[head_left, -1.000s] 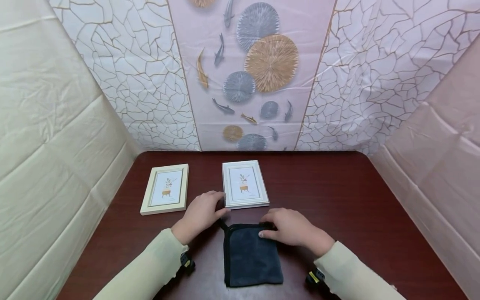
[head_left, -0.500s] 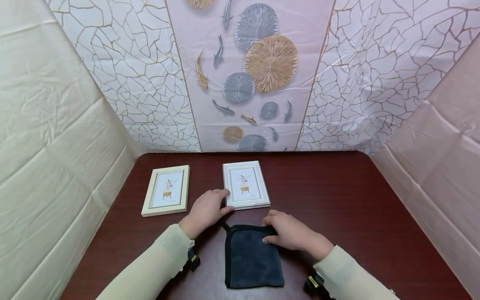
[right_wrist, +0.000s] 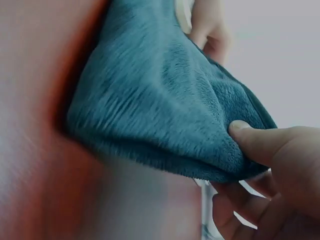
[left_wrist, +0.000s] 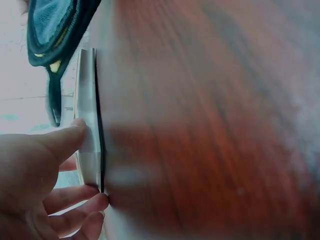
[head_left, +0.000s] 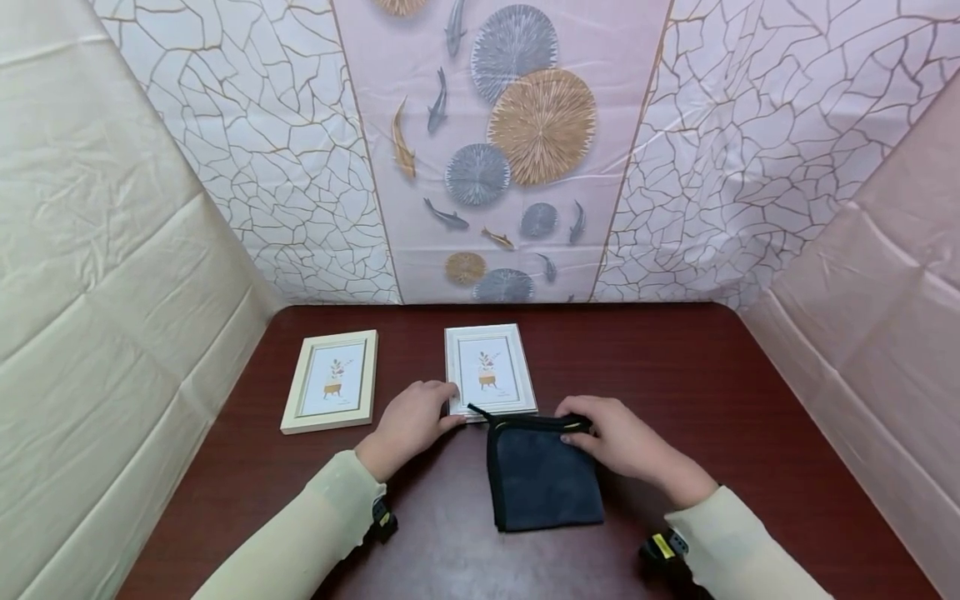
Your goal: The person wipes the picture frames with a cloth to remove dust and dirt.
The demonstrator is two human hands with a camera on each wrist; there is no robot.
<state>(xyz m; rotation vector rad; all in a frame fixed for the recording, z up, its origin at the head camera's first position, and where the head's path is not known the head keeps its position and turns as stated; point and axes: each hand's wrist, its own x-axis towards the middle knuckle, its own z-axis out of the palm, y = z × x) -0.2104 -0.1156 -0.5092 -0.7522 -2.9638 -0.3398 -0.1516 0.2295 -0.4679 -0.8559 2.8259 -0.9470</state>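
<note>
Pinching the far right corner of a folded dark blue plush cloth (head_left: 547, 479) with the right grip (head_left: 617, 435), thumb on the near face and fingers behind. Spreading the cloth leftward and nearward from that grip, with the top edge raised off the table (head_left: 735, 392); impossible to tell whether the lower edge rests there. Pointing a hanging loop (head_left: 481, 411), at the far left corner, toward the left grip (head_left: 408, 419).

Grasping the near left corner of a white photo frame (head_left: 490, 371) with that left grip, thumb along the near side and fingers round the left side. Keeping the frame flat on the table, ahead of and between the two grips.

Done, as judged from here: cloth in hand, frame steadied, both brought close together. Not yet done: laying the cloth across the framed picture. Overlapping only the near rim in the head view, with contact too unclear to confirm; seemingly an early stage.

Lying untouched to the left of the left grip, and well apart from the right: a cream photo frame (head_left: 330, 382). Hanging beyond both grips, past the table: a drape (head_left: 607, 50) printed with fish.
</note>
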